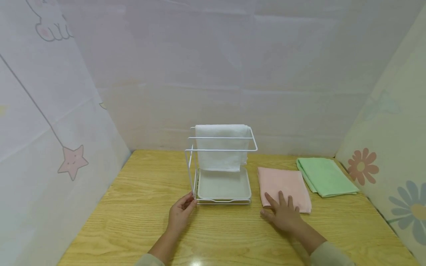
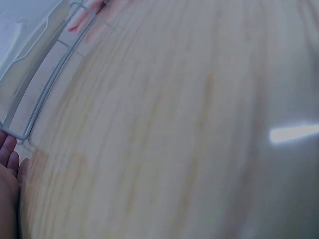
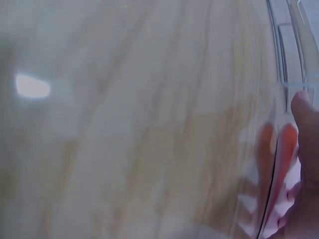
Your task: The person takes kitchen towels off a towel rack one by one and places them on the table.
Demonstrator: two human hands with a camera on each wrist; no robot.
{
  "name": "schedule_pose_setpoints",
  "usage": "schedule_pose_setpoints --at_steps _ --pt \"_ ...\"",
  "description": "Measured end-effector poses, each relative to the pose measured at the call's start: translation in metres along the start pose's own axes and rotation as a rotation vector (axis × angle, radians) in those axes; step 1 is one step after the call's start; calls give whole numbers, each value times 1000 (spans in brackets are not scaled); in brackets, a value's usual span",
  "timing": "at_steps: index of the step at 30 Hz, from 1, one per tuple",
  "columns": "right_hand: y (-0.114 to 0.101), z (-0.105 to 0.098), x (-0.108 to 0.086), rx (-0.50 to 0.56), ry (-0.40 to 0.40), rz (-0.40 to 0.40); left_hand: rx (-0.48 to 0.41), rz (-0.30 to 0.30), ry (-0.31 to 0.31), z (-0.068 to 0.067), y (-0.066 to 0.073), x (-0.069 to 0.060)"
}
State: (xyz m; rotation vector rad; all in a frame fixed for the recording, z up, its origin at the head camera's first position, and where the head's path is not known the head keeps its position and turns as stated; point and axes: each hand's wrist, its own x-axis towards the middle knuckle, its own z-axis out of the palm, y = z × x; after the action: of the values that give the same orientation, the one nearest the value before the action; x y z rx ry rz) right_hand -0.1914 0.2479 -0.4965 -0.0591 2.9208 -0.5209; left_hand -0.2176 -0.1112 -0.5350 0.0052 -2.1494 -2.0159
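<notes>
A white wire rack (image 1: 221,150) stands mid-table, with a white towel (image 1: 219,162) draped over its rear top bar. In its base sits a pale tray (image 1: 224,186). My left hand (image 1: 181,214) holds the rack's front left lower corner between thumb and fingers; in the left wrist view those fingers (image 2: 9,149) meet the wire at the image edge. To the right of the rack lies a folded pink towel (image 1: 279,181). My right hand (image 1: 284,218) rests with spread fingers on its near edge, the thumb off to the left side, as the right wrist view partly shows (image 3: 309,159).
A folded green towel (image 1: 326,175) lies behind and right of the pink one, near the right wall. Printed cloth walls (image 1: 213,74) enclose the wooden table (image 1: 139,188) at the back and both sides.
</notes>
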Motion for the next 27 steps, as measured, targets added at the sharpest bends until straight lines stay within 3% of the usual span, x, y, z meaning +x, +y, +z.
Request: schedule_pose_setpoints --at_steps 8,20,27 --pt "18 -11 18 -24 -6 -89 11 12 -3 -1 0 -1" --pt "30 -16 54 -35 -38 -64 2 19 -2 0 0 -1" --pt "30 -20 67 15 -58 -33 -23 18 -2 1 -2 0"
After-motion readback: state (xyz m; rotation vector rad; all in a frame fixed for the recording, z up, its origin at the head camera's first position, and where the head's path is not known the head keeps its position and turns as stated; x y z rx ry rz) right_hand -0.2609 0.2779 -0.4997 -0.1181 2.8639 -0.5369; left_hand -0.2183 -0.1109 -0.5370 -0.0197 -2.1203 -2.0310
